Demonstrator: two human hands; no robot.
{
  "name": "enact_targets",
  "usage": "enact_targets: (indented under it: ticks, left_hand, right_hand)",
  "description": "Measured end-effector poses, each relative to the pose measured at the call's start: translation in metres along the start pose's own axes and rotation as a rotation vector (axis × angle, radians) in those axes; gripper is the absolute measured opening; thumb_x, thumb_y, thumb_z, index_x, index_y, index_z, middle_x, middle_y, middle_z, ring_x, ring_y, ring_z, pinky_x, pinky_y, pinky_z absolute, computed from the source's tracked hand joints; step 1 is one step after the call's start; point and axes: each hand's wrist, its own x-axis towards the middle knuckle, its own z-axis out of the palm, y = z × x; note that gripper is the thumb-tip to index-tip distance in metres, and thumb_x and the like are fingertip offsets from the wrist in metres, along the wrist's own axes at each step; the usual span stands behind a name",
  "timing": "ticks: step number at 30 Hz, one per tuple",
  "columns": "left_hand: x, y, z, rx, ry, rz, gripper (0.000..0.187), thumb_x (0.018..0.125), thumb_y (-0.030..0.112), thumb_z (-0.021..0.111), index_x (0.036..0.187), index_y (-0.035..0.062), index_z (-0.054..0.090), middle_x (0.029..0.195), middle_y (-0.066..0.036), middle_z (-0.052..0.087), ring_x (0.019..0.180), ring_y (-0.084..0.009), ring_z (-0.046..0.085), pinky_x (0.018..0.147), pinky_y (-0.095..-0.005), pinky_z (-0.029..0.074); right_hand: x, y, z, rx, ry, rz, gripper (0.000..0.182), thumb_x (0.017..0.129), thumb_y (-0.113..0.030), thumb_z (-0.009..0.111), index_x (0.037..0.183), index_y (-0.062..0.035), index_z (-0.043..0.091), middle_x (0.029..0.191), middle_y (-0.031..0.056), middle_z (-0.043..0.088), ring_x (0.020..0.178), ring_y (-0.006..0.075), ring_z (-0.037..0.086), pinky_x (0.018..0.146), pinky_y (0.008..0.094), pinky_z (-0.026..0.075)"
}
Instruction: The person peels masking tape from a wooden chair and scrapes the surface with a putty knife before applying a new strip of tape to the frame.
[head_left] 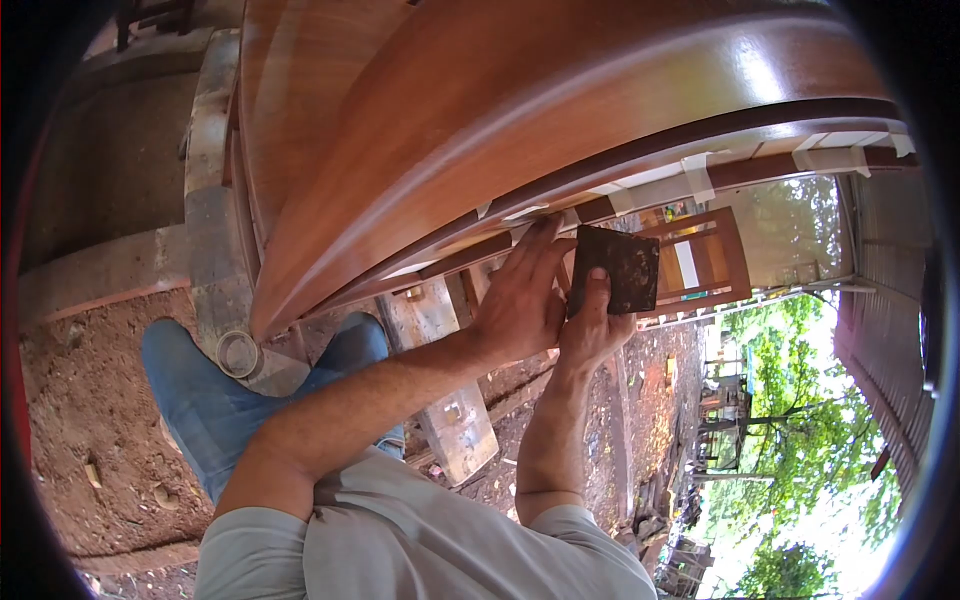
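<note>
My right hand [597, 322] grips a dark, flat square piece [622, 268] with a worn, blotchy surface. Its thumb lies across the face, and the other fingers are hidden behind it. My left hand [515, 305] is just to the left, fingers stretched toward the edge of a large varnished wooden piece [450, 170]. Those fingertips meet the edge beside strips of pale masking tape [697, 176]; exactly what they press on is hard to make out. The varnished surface is glossy reddish brown and curves across the upper view.
A slatted wooden frame [722, 265] stands beyond my hands. Near my legs are a worn plank [455, 425] and a small round container [238, 353]. Reddish bare ground [80, 400] lies below. A corrugated roof [885, 370] and trees [810, 400] appear at the right.
</note>
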Motion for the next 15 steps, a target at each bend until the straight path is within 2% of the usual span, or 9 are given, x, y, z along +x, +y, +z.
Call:
enact_targets:
  ticks: [5, 8, 12, 15]
  left_hand:
    - [0.0032, -0.0002, -0.0003, -0.01, -0.005, 0.026, 0.08, 0.078, -0.004, 0.06, 0.154, -0.0012, 0.039, 0.164, -0.03, 0.037, 0.15, -0.0518, 0.038, 0.124, -0.0558, 0.037]
    - [0.0057, -0.0003, -0.001, 0.021, -0.038, 0.033, 0.081, 0.072, -0.003, 0.063, 0.15, -0.0053, 0.042, 0.161, -0.035, 0.039, 0.149, -0.053, 0.039, 0.126, -0.0547, 0.035]
    - [0.0077, 0.0005, -0.0005, 0.01, -0.044, 0.04, 0.083, 0.071, -0.002, 0.066, 0.151, -0.0053, 0.042, 0.161, -0.035, 0.038, 0.149, -0.0527, 0.038, 0.126, -0.0541, 0.036]
    - [0.0081, -0.0017, 0.0, 0.047, -0.069, 0.06, 0.084, 0.071, -0.001, 0.068, 0.151, -0.0056, 0.041, 0.163, -0.034, 0.036, 0.15, -0.0522, 0.037, 0.126, -0.0533, 0.035]
  right_hand:
    - [0.0029, -0.0009, 0.0008, 0.058, -0.017, -0.025, 0.031, 0.101, -0.008, 0.064, 0.126, 0.0086, 0.071, 0.115, 0.0136, 0.077, 0.102, 0.0206, 0.072, 0.084, 0.0323, 0.059]
    - [0.0033, 0.0, 0.0, 0.052, -0.015, -0.037, 0.03, 0.101, -0.008, 0.064, 0.125, 0.0086, 0.072, 0.116, 0.0135, 0.077, 0.102, 0.0209, 0.072, 0.084, 0.0322, 0.059]
    - [0.0016, -0.003, -0.0004, -0.006, -0.002, -0.006, 0.029, 0.101, -0.007, 0.064, 0.125, 0.0083, 0.072, 0.117, 0.0138, 0.077, 0.103, 0.0213, 0.072, 0.085, 0.0321, 0.059]
    - [0.0017, 0.0033, -0.0008, 0.049, 0.003, -0.038, 0.032, 0.1, -0.008, 0.07, 0.128, 0.0081, 0.071, 0.116, 0.0141, 0.076, 0.101, 0.0215, 0.072, 0.081, 0.0307, 0.059]
